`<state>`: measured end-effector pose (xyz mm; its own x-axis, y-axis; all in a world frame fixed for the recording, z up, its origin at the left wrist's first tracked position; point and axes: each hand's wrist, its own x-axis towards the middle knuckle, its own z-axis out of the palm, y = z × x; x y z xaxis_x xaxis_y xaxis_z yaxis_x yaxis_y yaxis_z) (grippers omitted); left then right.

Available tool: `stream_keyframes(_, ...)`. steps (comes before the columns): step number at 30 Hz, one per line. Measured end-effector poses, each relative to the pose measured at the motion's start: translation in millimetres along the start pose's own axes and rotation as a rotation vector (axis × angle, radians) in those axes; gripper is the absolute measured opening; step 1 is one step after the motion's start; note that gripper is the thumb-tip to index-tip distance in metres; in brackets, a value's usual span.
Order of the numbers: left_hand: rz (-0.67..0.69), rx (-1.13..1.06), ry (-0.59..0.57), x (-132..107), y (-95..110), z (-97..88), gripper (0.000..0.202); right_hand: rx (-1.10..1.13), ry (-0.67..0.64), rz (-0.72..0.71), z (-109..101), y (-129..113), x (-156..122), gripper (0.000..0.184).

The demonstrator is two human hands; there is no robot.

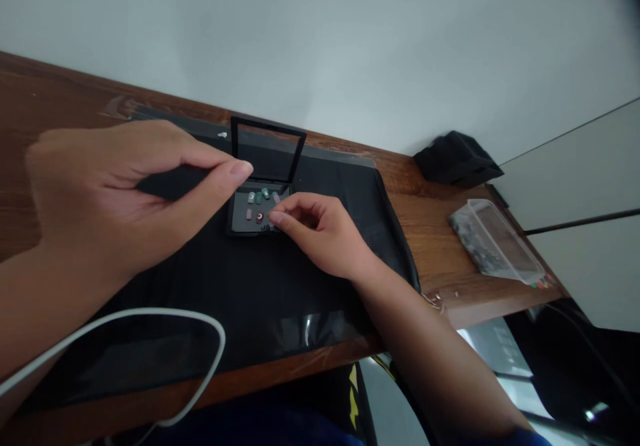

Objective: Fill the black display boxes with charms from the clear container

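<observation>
A small black case [231,223] stands on the black mat with its framed see-through lid [267,153] raised. Several press-on nails [259,198] lie inside it, some green, some pinkish or dark, a few with pale patterns. My left hand [135,196] hovers left of the lid, thumb and index finger pinched together; whatever lies between those tips, if anything, is hidden. My right hand [327,233] is at the right side of the case, its thumb and index finger closed in a pinch over the nails. I cannot make out what that pinch holds.
The black mat [320,299] covers much of the wooden table [430,233]. At the right stand a black box-like object [457,159] and a clear plastic tub [500,239] with small items. A white cable [200,314] loops near the front edge. A pale wall rises behind.
</observation>
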<state>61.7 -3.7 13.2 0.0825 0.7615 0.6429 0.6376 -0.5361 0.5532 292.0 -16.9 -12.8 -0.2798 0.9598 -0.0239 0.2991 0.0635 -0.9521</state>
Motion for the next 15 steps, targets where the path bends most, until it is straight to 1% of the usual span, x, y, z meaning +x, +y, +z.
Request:
stream_keyframes(3,-0.011,0.003,0.015,-2,3,0.7,0.026,-0.067,0.012,-0.013,2,4,0,0.025)
stream_keyframes(4,-0.036,0.009,0.007,-3,8,0.0,0.027,-0.099,0.028,-0.018,3,5,1,0.024)
stream_keyframes(6,-0.158,0.016,-0.071,-4,20,-2.1,0.031,-0.164,0.06,-0.032,4,5,2,0.023)
stream_keyframes(7,-0.188,0.015,-0.089,-5,26,-3.2,0.034,-0.194,0.075,-0.041,4,5,3,0.022)
stream_keyframes(10,-0.221,0.028,-0.089,-7,37,-4.9,0.038,-0.25,0.103,-0.054,7,3,3,0.02)
stream_keyframes(12,-0.228,0.04,-0.105,-7,38,-4.7,0.036,-0.242,0.107,-0.049,7,3,3,0.021)
stream_keyframes(14,-0.232,0.053,-0.117,-6,34,-4.3,0.032,-0.212,0.108,-0.044,5,2,2,0.023)
stream_keyframes(15,-0.242,0.058,-0.142,-5,31,-4.2,0.03,-0.197,0.108,-0.041,2,2,1,0.025)
